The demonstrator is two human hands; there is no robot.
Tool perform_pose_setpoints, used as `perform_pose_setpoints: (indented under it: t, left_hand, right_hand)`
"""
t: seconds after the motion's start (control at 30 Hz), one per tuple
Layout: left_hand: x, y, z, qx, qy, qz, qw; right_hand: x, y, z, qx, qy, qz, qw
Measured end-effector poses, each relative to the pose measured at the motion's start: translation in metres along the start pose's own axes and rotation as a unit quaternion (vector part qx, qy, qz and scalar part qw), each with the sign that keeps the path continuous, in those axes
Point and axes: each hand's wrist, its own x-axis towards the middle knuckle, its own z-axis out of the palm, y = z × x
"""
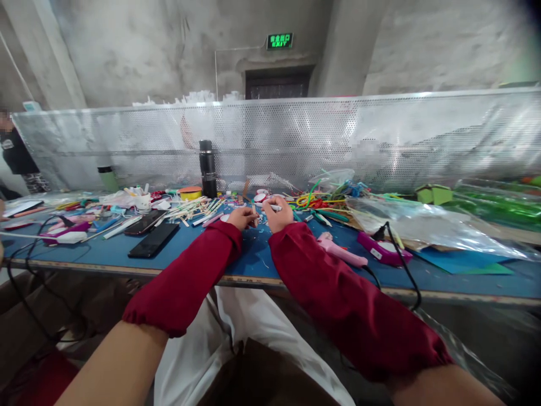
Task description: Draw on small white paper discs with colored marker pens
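Note:
Both my arms wear red sleeves and reach forward onto the blue table top (253,256). My left hand (240,217) is curled closed around a thin pale stick that I cannot name. My right hand (278,213) is closed on a small white piece near its fingertips. The hands rest close together on the table, with small white scraps lying between and around them. A pile of pale sticks (192,207) lies just left of my left hand.
Two black phones (153,239) lie at the left. Pink glue guns (341,252) with black cords sit right of my hands. A black flask (207,168), tape roll (190,193), coloured craft wires (321,200) and clear plastic bags (422,223) line the back. A perforated metal screen (296,135) stands behind. A person stands far left.

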Motion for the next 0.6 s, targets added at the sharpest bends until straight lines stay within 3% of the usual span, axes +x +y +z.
perform_pose_setpoints:
  t: [0.6]
  left_hand:
    - [-0.0038,0.0059,-0.0001,0.016,0.004,-0.010,1.000]
  right_hand:
    - [0.0011,0.0025,0.0011,-0.024,0.022,-0.013,0.999]
